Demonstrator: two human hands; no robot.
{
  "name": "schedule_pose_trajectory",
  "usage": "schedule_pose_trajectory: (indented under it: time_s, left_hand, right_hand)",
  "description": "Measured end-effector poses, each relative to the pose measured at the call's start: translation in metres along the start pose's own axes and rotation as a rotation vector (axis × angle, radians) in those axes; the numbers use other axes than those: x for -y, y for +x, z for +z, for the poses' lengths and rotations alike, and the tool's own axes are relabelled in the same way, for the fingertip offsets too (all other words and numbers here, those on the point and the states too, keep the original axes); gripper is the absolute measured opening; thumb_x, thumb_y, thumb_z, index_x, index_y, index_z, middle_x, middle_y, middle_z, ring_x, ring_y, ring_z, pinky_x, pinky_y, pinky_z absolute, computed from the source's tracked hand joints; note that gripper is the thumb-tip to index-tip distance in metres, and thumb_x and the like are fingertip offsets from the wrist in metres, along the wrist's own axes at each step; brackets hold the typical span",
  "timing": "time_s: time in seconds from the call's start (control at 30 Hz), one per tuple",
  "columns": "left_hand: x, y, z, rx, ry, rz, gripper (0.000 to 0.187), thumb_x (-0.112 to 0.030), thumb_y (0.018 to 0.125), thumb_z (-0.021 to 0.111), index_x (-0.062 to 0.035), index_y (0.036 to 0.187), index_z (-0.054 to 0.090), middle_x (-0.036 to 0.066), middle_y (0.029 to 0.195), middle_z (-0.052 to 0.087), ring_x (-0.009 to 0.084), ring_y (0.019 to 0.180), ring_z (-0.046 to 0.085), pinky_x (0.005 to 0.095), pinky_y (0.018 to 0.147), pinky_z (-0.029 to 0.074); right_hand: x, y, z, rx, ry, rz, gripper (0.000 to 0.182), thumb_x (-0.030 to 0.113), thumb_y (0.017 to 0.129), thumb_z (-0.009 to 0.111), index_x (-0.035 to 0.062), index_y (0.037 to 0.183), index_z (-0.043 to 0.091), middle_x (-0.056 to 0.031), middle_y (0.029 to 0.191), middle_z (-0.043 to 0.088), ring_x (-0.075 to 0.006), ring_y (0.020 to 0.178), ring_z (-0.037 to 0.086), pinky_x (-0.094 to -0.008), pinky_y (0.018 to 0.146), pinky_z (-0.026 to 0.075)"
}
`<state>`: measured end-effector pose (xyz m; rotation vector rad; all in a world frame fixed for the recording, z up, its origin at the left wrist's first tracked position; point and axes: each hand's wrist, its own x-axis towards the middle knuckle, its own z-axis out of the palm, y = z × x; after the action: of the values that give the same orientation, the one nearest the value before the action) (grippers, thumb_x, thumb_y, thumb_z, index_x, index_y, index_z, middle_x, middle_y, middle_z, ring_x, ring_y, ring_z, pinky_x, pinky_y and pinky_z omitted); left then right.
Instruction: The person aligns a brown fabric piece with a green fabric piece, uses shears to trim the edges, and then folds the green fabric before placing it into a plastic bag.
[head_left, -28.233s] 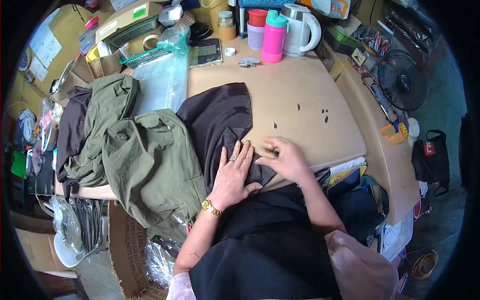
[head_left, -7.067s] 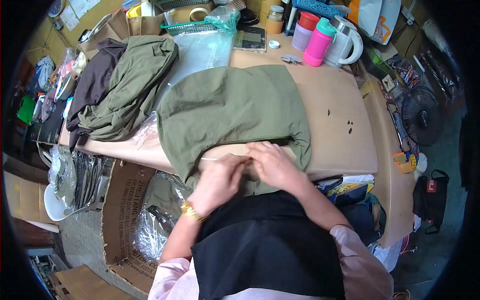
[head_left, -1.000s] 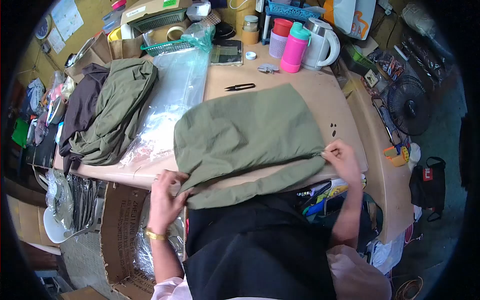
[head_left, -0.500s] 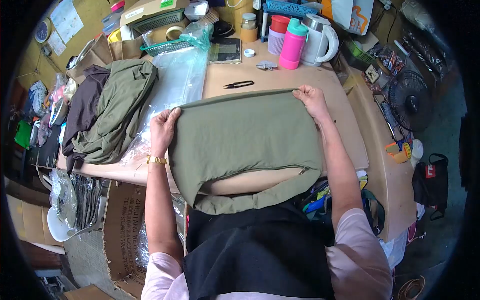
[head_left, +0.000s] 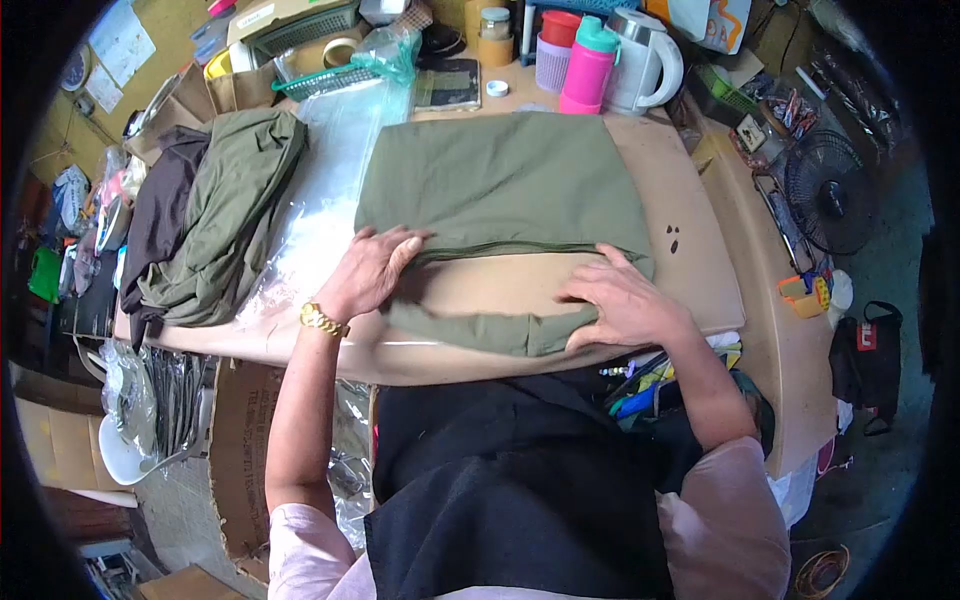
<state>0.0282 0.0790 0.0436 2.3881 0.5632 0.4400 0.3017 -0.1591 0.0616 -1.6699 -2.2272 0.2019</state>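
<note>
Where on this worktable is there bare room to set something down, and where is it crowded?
Bare board shows right of the flat olive-green fabric piece, around the small dark marks, up to the table's right edge. The back is crowded: pink bottle, white kettle. The left holds a clear plastic sheet and heaped olive and brown garments.

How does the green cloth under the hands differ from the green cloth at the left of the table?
The cloth under the hands lies spread flat and smooth; the left cloth is bunched in a wrinkled heap. The left hand and right hand press on the flat one; nobody touches the heap, which lies against a dark cloth. Both are olive green.
</note>
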Motion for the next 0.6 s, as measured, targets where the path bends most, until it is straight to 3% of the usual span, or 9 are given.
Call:
schedule_pose_trajectory:
  time_s: [0.07, 0.17, 0.3, 0.37, 0.4, 0.43, 0.5, 0.57, 0.6]
  left_hand:
    - [0.041, -0.014, 0.015, -0.053, 0.3, -0.02, 0.052, -0.042, 0.106, 0.03, -0.0071, 0.131, 0.061, 0.016, 0.129, 0.063, 0.0275, 0.132, 0.05, 0.0464, 0.115, 0.029]
    - [0.047, -0.016, 0.017, -0.038, 0.311, -0.104, 0.057, -0.044, 0.107, 0.023, -0.0088, 0.135, 0.058, 0.014, 0.13, 0.062, 0.0257, 0.138, 0.043, 0.05, 0.119, 0.016]
    - [0.031, -0.011, 0.012, 0.019, 0.309, -0.196, 0.057, -0.048, 0.105, 0.03, -0.0091, 0.137, 0.056, 0.014, 0.136, 0.058, 0.0281, 0.14, 0.04, 0.0496, 0.12, 0.016]
    - [0.021, -0.021, 0.026, -0.366, 0.373, -0.001, 0.05, -0.041, 0.102, 0.044, -0.007, 0.136, 0.055, 0.017, 0.143, 0.051, 0.0321, 0.139, 0.041, 0.0472, 0.118, 0.022]
    - [0.0, -0.028, 0.024, -0.532, 0.115, 0.019, 0.042, -0.029, 0.098, 0.055, -0.0053, 0.133, 0.056, 0.02, 0.142, 0.047, 0.036, 0.131, 0.045, 0.0452, 0.113, 0.031]
    - [-0.014, -0.04, 0.029, -0.731, 0.215, -0.003, 0.032, -0.022, 0.099, 0.055, -0.0024, 0.124, 0.059, 0.018, 0.121, 0.061, 0.0311, 0.111, 0.058, 0.0391, 0.101, 0.043]
    - [-0.029, -0.077, 0.045, -0.597, -0.397, -0.291, 0.029, -0.023, 0.102, 0.052, 0.0003, 0.116, 0.062, 0.01, 0.105, 0.068, 0.0237, 0.098, 0.063, 0.0335, 0.093, 0.049]
    - [-0.046, -0.105, 0.067, -0.163, -0.851, -0.324, 0.033, -0.026, 0.105, 0.049, 0.0017, 0.115, 0.064, 0.006, 0.094, 0.07, 0.0181, 0.092, 0.065, 0.0297, 0.088, 0.051]
    - [-0.058, -0.108, 0.075, 0.012, -0.982, -0.366, 0.037, -0.028, 0.105, 0.049, 0.0019, 0.122, 0.06, 0.008, 0.102, 0.069, 0.019, 0.099, 0.064, 0.0312, 0.091, 0.05]
  right_hand:
    - [-0.031, -0.028, 0.012, 0.092, 0.069, 0.17, 0.024, 0.022, 0.08, 0.074, 0.0041, 0.096, 0.069, -0.0138, 0.093, 0.068, -0.0309, 0.107, 0.06, -0.0442, 0.109, 0.038]
    - [-0.058, -0.057, 0.011, 0.112, 0.272, 0.399, 0.031, 0.03, 0.077, 0.078, 0.004, 0.092, 0.072, -0.0183, 0.096, 0.067, -0.0351, 0.115, 0.057, -0.0437, 0.11, 0.036]
    - [-0.05, -0.057, 0.006, 0.018, 0.264, 0.423, 0.036, 0.029, 0.072, 0.081, 0.0057, 0.097, 0.072, -0.0164, 0.089, 0.068, -0.0325, 0.112, 0.057, -0.0454, 0.107, 0.038]
    - [-0.017, -0.036, -0.01, -0.044, 0.192, 0.374, 0.039, 0.029, 0.071, 0.082, 0.0057, 0.101, 0.071, -0.0166, 0.092, 0.068, -0.0327, 0.113, 0.056, -0.0451, 0.105, 0.039]
    - [-0.001, -0.023, -0.013, -0.105, 0.123, 0.328, 0.043, 0.03, 0.071, 0.082, 0.0057, 0.104, 0.07, -0.0168, 0.095, 0.068, -0.0329, 0.114, 0.056, -0.0448, 0.103, 0.039]
    - [0.011, -0.011, -0.007, -0.103, 0.124, 0.323, 0.043, 0.03, 0.071, 0.082, 0.0057, 0.104, 0.07, -0.0168, 0.095, 0.068, -0.0329, 0.114, 0.056, -0.0448, 0.103, 0.039]
    - [0.034, 0.01, 0.007, -0.248, 0.032, 0.182, 0.043, 0.03, 0.072, 0.081, 0.0055, 0.105, 0.068, -0.0143, 0.095, 0.068, -0.0308, 0.112, 0.057, -0.046, 0.103, 0.039]
    - [0.034, 0.029, 0.038, -0.196, 0.001, 0.145, 0.038, 0.028, 0.074, 0.08, 0.0052, 0.101, 0.068, -0.0132, 0.091, 0.068, -0.0299, 0.106, 0.06, -0.0463, 0.103, 0.038]
    - [0.035, 0.037, 0.05, -0.149, -0.036, 0.12, 0.033, 0.026, 0.075, 0.079, 0.005, 0.097, 0.068, -0.0121, 0.087, 0.067, -0.0289, 0.099, 0.062, -0.0465, 0.103, 0.038]
